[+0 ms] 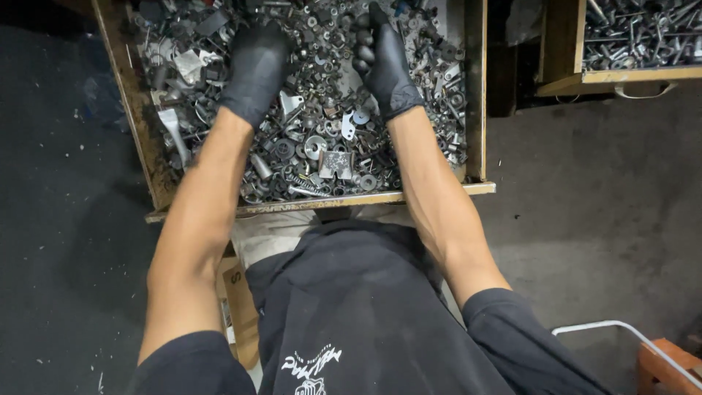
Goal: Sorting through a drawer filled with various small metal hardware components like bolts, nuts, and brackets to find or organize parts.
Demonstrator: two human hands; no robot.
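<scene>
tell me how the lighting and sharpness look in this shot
Head view: light falls brightest on the metal scrap in the wooden tray, with small glints; the floor at left sinks into shadow; both gloved hands, left hand and right hand, look sharp.

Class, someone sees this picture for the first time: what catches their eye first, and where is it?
First, the two black-gloved hands, left and right, plunged into a heap of grey metal scrap at top centre: washers, bolts, brackets. The heap fills a worn wooden tray in front of the person's bare forearms. A second tray of long bolts sits at the top right, on the grey floor.
</scene>
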